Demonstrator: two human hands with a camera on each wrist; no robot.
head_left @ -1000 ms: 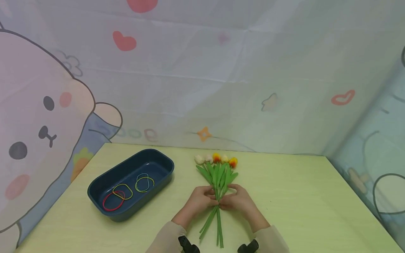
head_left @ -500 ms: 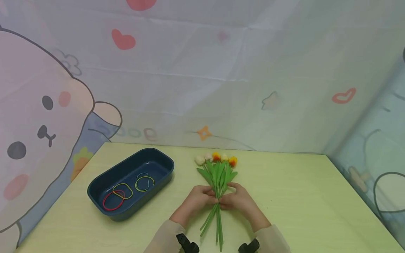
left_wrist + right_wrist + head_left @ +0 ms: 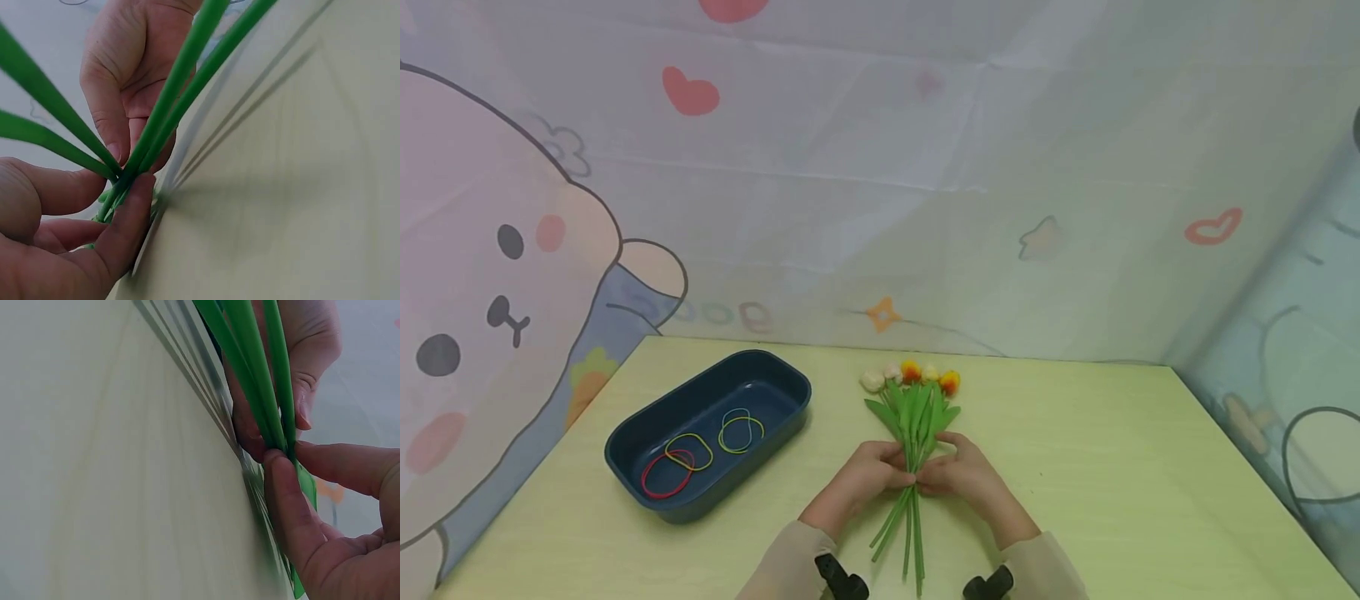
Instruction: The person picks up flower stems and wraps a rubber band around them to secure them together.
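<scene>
A bunch of artificial tulips [image 3: 916, 417], with white and orange-yellow heads and green leaves, lies over the table with its blooms toward the back. My left hand [image 3: 872, 471] pinches the stems from the left, just below the leaves. From the right, my right hand [image 3: 958, 473] pinches them at the same spot. Below the fingers the green stems [image 3: 178, 94] cross and fan out toward me. In the right wrist view, thumb and fingertips [image 3: 284, 481] of the right hand close on the stems, with the left hand [image 3: 309, 350] right beside them.
A dark blue tray [image 3: 625, 467] stands on the left of the pale yellow table [image 3: 1112, 483]. Inside it lie a red rubber band [image 3: 660, 497], a yellow one [image 3: 707, 450], and a yellow-green and blue pair [image 3: 737, 451]. A printed cloth [image 3: 880, 167] hangs behind the table.
The lower stem ends have shifted; one stem now stands apart in the middle of the fan. Both hands keep their hold at nearly the same place.
</scene>
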